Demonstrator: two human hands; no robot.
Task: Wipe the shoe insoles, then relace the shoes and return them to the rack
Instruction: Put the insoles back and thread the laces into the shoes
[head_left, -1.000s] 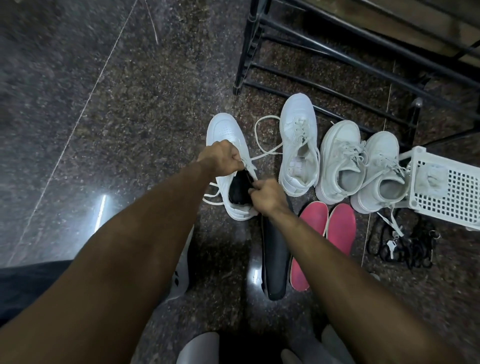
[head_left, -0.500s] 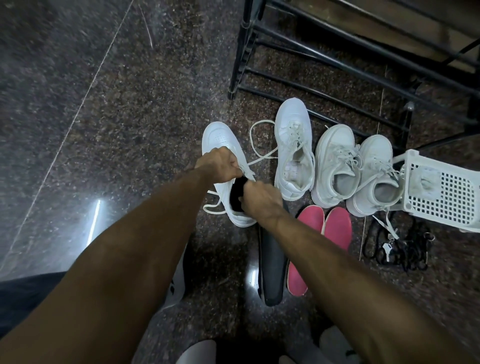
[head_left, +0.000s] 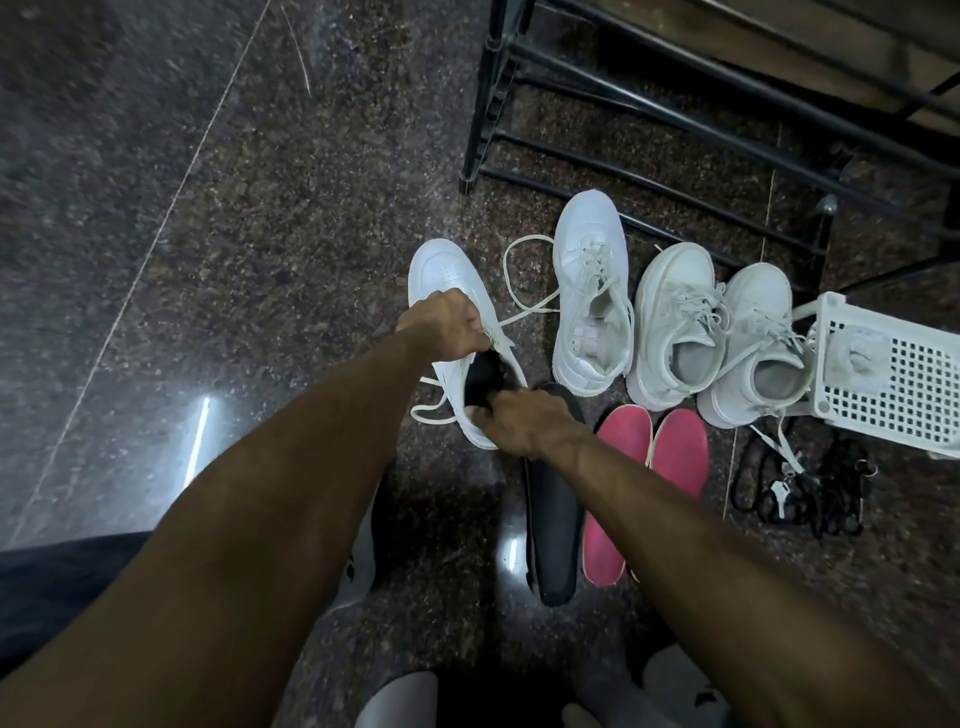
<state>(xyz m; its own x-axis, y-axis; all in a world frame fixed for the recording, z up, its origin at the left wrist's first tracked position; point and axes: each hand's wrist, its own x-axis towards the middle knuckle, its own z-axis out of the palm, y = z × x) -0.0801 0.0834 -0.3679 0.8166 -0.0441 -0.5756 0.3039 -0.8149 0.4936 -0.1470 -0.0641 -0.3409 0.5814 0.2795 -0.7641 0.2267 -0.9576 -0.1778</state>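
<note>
A black insole is being seated in the leftmost white shoe.

The tongue and lace area of the white shoe (head_left: 457, 332) is gripped by the curled left hand (head_left: 445, 323), so the opening is held wide, while a black insole (head_left: 483, 382) at the heel is pinched by the right hand (head_left: 524, 422) and appears partly inside. A second black insole (head_left: 553, 525) and two pink insoles (head_left: 652, 467) lie on the floor just beside it; three more white shoes (head_left: 675, 322) stand before the rack (head_left: 649, 111), next to a white basket (head_left: 904, 384). Judged from this, the insole must next be pressed flat towards the toe, then the loose lace (head_left: 524, 291) rethreaded.
</note>
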